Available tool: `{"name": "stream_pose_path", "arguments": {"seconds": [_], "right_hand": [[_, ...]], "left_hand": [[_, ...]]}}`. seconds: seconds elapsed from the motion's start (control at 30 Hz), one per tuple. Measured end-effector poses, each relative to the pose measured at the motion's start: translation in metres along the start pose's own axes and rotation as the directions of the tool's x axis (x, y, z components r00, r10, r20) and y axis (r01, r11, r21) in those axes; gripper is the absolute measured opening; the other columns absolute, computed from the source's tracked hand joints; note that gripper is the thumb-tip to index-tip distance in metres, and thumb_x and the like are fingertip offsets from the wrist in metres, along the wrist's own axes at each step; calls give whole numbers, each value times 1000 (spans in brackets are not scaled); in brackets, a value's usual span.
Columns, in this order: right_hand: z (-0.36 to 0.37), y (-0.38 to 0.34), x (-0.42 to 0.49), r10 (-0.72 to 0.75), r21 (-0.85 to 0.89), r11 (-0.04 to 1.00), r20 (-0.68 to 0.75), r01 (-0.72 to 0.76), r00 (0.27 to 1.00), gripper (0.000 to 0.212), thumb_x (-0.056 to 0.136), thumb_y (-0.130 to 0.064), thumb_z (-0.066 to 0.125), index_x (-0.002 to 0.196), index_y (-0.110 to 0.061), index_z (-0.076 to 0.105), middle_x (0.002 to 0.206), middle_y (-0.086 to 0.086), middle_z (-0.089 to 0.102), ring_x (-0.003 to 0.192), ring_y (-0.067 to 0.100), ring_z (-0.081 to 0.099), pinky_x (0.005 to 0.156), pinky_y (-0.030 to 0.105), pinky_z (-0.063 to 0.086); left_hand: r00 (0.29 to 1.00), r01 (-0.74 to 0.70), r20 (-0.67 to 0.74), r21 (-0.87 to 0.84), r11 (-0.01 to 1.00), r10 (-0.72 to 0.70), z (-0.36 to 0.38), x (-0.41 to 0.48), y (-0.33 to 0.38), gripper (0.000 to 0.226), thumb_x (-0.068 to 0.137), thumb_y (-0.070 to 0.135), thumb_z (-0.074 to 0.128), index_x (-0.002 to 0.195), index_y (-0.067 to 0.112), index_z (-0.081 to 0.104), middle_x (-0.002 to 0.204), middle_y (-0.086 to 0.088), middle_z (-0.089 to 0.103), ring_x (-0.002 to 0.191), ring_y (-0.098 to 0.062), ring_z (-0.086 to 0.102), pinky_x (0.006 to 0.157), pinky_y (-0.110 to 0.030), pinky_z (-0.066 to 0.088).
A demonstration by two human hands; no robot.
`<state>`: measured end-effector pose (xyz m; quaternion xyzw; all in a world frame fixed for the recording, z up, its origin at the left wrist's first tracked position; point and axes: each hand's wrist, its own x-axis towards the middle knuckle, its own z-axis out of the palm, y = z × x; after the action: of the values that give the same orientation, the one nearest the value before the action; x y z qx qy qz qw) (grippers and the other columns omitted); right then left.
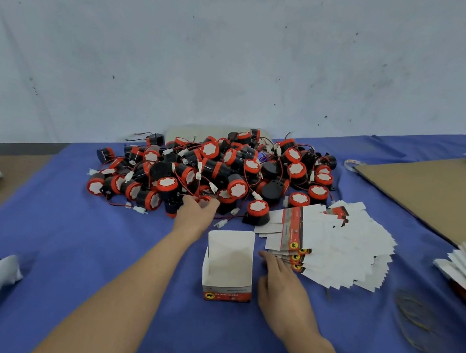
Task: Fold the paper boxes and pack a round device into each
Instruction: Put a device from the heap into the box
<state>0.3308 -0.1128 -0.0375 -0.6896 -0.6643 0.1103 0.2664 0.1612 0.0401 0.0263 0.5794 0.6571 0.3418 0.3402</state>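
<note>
Right hand [281, 284] lies relaxed beside one open box [227, 270].
Left hand [195, 214] grips one round device [204, 199] at the pile [215, 167] edge.

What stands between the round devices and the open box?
Nothing visible blocks the way. The left hand is at the near edge of the pile; the open box stands upright just in front, mouth up, with only blue cloth and a loose white connector between.

A packing workshop: heaped round devices [211, 170] and flat box blanks [337, 244] on a cloth-covered bench [95, 230]
</note>
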Motion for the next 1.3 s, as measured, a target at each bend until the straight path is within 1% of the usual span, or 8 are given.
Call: {"name": "stream_pose_path", "arguments": {"seconds": [0.2, 0.47, 0.57, 0.77, 0.93, 1.07, 1.23, 1.3], "right_hand": [[-8, -2, -2, -1, 130, 991, -56, 8, 998, 53, 102, -11, 43, 153, -20, 32, 149, -2, 47, 129, 16, 48, 91, 24, 44], [-43, -46, -11, -45, 413, 871, -473, 267, 880, 39, 103, -40, 38, 142, -40, 40, 128, -16, 47, 119, 9, 49, 94, 14, 43], [-60, -83, -4, -114, 560, 759, -387, 332, 915, 46, 101, -51, 42, 146, -45, 32, 139, -21, 46, 131, 9, 48, 102, 28, 45], [-89, -88, 4, -135, 613, 764, -150, 200, 979, 55, 96, -50, 59, 145, -38, 39, 109, -50, 54, 108, -17, 55, 83, 3, 43], [-107, -81, 0, -291, 317, 902, -58, 294, 955, 52, 93, -27, 69, 138, -33, 44, 119, -27, 58, 106, -4, 57, 87, 8, 43], [-111, -84, -7, -341, 286, 896, -49, 340, 939, 47, 90, -19, 67, 126, -37, 43, 118, -10, 60, 103, 9, 59, 89, 25, 50], [-109, -88, -13, -295, 300, 896, -149, 327, 944, 47, 88, -21, 71, 124, -35, 43, 116, -19, 53, 109, 4, 43, 86, 13, 38], [-107, -93, -14, -310, 297, 898, -94, 324, 946, 53, 90, -24, 71, 132, -31, 40, 119, -14, 53, 111, 10, 48, 90, 24, 44]], "left_hand": [[955, -241, -182, -10, 970, 235, -54, -43, 5, 40, 84, 51, 55, 110, 20, 49, 95, 1, 63, 74, -14, 59, 56, -30, 39], [768, -556, -251, 194, 808, 589, -75, -125, 31, 42, 94, 50, 51, 127, 23, 49, 121, 3, 57, 99, -13, 57, 74, -32, 47], [693, -639, -164, 308, 704, 702, -63, -150, 34, 49, 91, 48, 58, 133, 24, 47, 127, 3, 54, 108, -15, 56, 78, -31, 49], [571, -772, 35, 364, 522, 820, -65, -159, 25, 59, 96, 50, 48, 145, 19, 44, 138, 1, 50, 121, -19, 53, 92, -35, 52], [245, -725, -13, 661, 192, 969, -71, -147, 20, 35, 101, 24, 50, 132, 12, 63, 136, -10, 60, 130, -30, 53, 109, -49, 42], [278, -700, -26, 679, 221, 960, -74, -145, 21, 28, 101, 24, 49, 112, 10, 71, 98, -3, 75, 97, -24, 70, 107, -50, 42], [600, -750, -139, 246, 615, 788, -75, -159, 25, 15, 99, 28, 59, 106, 18, 67, 93, 9, 71, 87, -16, 57, 78, -23, 41], [583, -769, -96, 254, 586, 807, -75, -159, 29, 13, 98, 27, 60, 105, 18, 67, 91, 8, 71, 84, -9, 52, 74, -15, 37]]}}
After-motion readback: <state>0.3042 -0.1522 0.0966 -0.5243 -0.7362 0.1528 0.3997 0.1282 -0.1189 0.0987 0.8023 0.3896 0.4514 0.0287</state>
